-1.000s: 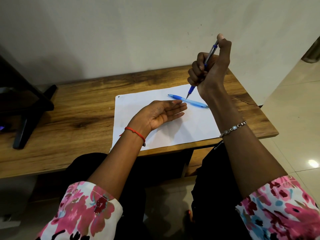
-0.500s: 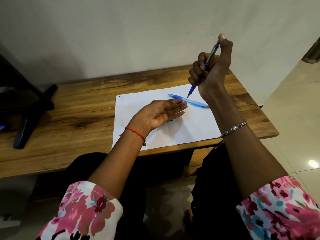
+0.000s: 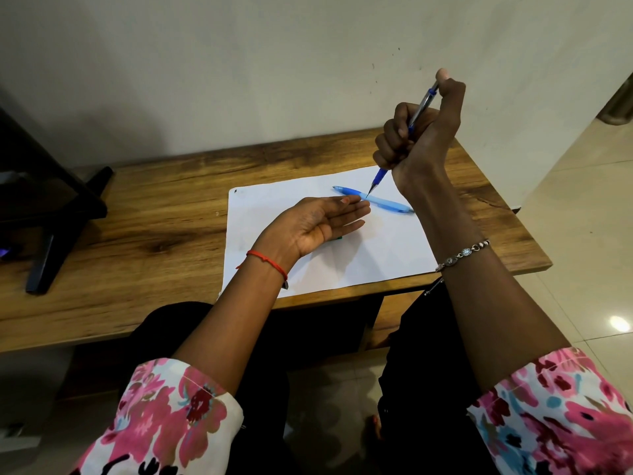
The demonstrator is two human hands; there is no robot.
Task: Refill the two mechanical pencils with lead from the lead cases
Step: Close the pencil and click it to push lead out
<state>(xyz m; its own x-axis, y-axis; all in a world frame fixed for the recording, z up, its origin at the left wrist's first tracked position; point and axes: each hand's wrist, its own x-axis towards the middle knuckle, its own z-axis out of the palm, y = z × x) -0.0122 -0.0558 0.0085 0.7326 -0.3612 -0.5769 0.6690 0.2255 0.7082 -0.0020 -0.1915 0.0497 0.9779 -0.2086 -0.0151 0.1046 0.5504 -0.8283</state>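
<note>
Below your right hand (image 3: 423, 142), fisted round the tip-down blue pencil (image 3: 379, 175) with thumb on its cap, your left hand (image 3: 317, 226) spreads flat, palm-up, fingertips nearest the tip.

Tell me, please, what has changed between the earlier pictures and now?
Nothing has visibly changed. The right hand still grips the dark blue mechanical pencil tip down, thumb on its top. The left hand stays open, palm up, over the paper. The light blue pencil lies on the paper as before.
</note>
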